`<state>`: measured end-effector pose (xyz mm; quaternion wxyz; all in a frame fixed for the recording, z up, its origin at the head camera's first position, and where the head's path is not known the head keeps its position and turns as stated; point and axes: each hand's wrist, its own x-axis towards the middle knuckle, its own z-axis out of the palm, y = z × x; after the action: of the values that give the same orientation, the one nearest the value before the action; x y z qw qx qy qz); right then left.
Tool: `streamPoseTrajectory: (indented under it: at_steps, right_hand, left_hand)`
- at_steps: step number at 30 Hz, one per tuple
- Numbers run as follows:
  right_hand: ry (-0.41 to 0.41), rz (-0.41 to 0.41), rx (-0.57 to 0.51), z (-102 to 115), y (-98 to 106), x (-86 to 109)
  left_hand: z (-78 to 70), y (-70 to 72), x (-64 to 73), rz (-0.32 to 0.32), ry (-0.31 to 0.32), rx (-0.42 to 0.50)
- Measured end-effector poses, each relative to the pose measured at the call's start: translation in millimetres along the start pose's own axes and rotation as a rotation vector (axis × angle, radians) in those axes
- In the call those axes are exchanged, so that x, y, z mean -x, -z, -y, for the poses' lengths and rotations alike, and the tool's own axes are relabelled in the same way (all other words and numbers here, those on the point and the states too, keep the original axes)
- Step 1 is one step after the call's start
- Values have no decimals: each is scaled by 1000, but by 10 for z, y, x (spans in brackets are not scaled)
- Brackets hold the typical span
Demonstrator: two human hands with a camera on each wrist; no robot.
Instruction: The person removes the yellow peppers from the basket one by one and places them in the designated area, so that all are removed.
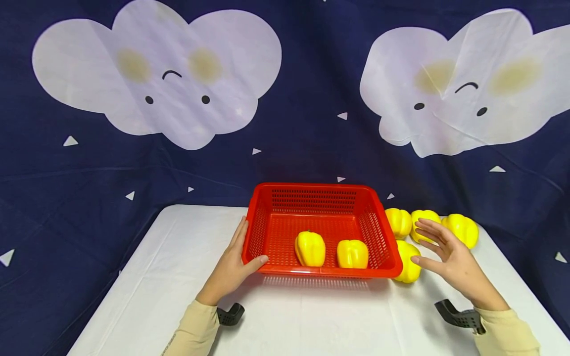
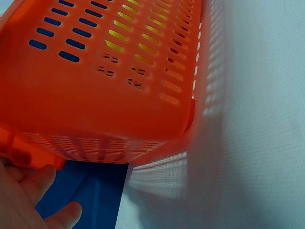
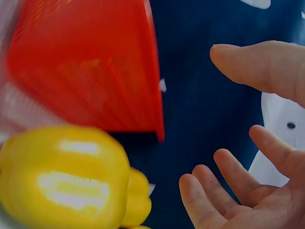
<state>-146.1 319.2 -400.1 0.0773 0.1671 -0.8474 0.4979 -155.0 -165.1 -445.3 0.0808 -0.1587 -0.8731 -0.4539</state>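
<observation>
A red plastic basket [image 1: 311, 271] with slotted walls stands on the table, holding two yellow bell peppers, one [image 1: 310, 248] in the middle and another [image 1: 353, 254] to its right. My left hand [image 1: 229, 269] lies at the basket's front left corner, fingers fairly straight along the outer side and thumb over the rim. In the left wrist view, fingertips [image 2: 40, 183] show near the red rim. To the right of the basket, my right hand [image 1: 454, 262] is spread with nothing in it. Its thumb overlaps a yellow bell pepper [image 1: 406, 264] in the head view; whether they touch, I cannot tell.
More yellow bell peppers, one [image 1: 398, 222] beside the basket, another [image 1: 423, 217] and a third [image 1: 463, 231], line the table's back right. A white cloth covers the table [image 1: 311, 321]. Behind it hangs a dark blue curtain [image 1: 307, 133] with clouds.
</observation>
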Motion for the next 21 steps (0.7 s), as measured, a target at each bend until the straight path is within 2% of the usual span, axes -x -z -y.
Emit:
streamPoseTrajectory:
  at_steps: [6,15,21]
  right_hand:
    - [46,15,-24,186,-86,-95]
    - [-10,74,-32,351,-213,-247]
    - [8,116,-47,453,-311,-369]
  left_hand:
    - [0,2,3,0,-2,1]
    - [12,-1,-5,5,16,2]
    - [6,3,-2,7,13,2]
